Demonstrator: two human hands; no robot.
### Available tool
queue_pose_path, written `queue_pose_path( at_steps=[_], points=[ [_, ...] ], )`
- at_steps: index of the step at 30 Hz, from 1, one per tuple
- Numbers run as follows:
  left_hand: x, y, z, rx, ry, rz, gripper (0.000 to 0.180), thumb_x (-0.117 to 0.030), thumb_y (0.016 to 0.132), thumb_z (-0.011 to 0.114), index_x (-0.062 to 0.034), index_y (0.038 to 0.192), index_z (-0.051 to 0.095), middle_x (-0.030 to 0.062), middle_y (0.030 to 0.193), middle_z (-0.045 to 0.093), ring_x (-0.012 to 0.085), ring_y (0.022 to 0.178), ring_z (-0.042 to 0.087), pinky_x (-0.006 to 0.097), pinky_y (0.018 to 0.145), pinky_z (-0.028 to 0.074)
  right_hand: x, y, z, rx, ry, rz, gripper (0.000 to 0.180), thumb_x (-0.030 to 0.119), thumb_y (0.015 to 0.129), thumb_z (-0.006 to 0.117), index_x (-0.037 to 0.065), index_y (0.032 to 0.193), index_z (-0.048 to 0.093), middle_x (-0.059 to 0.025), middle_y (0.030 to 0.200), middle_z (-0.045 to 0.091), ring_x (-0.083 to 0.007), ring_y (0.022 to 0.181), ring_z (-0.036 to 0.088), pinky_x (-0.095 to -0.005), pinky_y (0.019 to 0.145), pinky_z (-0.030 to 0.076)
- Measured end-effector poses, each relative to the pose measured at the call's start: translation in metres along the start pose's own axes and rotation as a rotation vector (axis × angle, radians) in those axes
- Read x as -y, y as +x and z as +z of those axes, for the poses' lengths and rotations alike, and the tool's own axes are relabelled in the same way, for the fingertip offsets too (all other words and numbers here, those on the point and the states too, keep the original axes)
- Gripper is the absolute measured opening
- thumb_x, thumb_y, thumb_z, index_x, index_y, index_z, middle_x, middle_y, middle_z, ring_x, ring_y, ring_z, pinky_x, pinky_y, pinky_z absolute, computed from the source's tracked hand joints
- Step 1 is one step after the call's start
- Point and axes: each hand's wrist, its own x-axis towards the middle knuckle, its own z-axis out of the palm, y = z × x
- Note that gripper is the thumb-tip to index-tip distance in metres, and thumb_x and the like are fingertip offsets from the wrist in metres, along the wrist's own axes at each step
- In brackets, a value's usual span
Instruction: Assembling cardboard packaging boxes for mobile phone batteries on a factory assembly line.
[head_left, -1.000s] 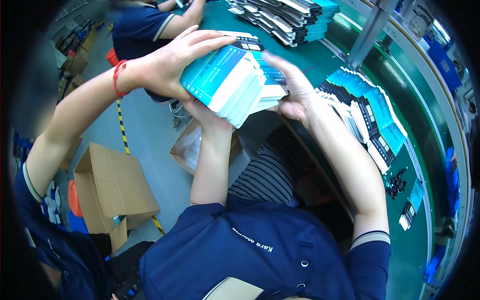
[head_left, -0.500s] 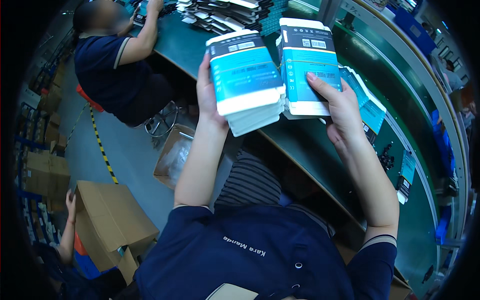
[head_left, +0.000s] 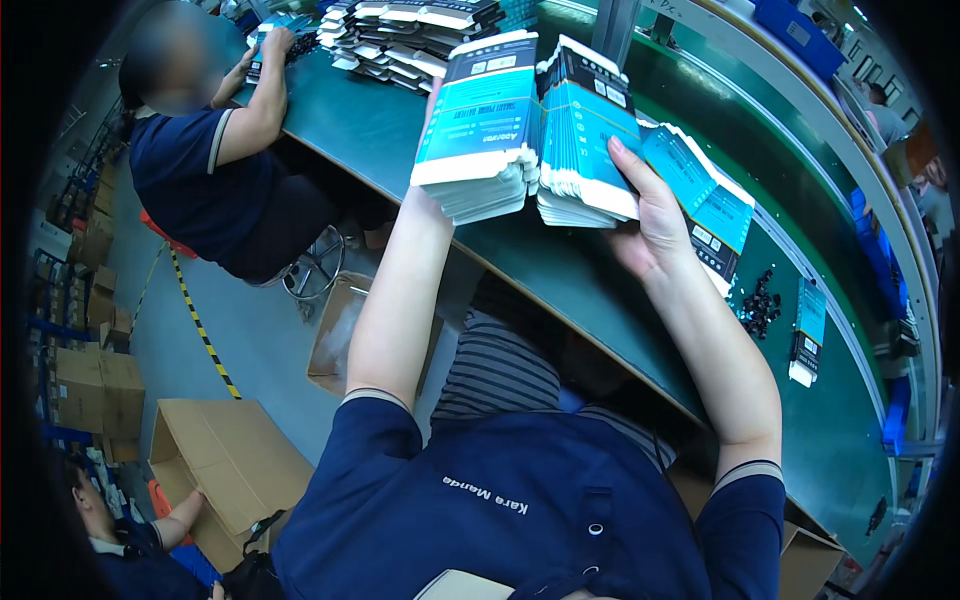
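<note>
Two bundles of flat teal, black and white cartons, raised side by side over the table (head_left: 350, 130); whether they touch is unclear. Left bundle (head_left: 478, 115) in the left hand (head_left: 434, 98): a strip of fingers shows at its outer edge, the rest hidden behind. Right bundle (head_left: 590, 130) gripped by the right hand (head_left: 655, 220), thumb across its face, other fingers out of sight.

Beyond, a fanned row of cartons (head_left: 705, 195), partly covered by the right hand. Nearby: a heap of small black pieces (head_left: 760, 310), a lone carton (head_left: 808, 330). Carton pile (head_left: 410, 45) cut off by the upper edge. Metal post (head_left: 612, 35) behind the bundles. Left, a seated co-worker (head_left: 185, 175); below, an open cardboard box (head_left: 235, 455).
</note>
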Motion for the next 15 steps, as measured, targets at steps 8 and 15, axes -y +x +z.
queue_pose_path(
  at_steps=[8, 15],
  points=[
    [-0.029, 0.0, 0.028, -0.352, 0.093, -0.269, 0.087, -0.071, 0.089, 0.039, 0.0021, 0.135, 0.044, 0.0196, 0.127, 0.056, 0.0285, 0.113, 0.059, 0.044, 0.095, 0.049, 0.002, 0.02, 0.004, -0.035, -0.096, -0.079, 0.047, 0.021, 0.082, 0.075, 0.002, 0.118, 0.053, -0.0121, 0.109, 0.064, -0.0231, 0.099, 0.065, -0.0409, 0.087, 0.051],
    [0.009, 0.021, -0.024, -0.047, -0.278, -0.214, 0.072, -0.062, 0.091, 0.045, -0.009, 0.138, 0.044, 0.0158, 0.134, 0.053, 0.0298, 0.121, 0.053, 0.046, 0.1, 0.045, -0.011, 0.017, 0.031, -0.076, 0.067, -0.089, 0.044, 0.037, 0.091, 0.063, 0.006, 0.121, 0.055, -0.0109, 0.115, 0.063, -0.0237, 0.106, 0.061, -0.04, 0.092, 0.048]
  ],
)
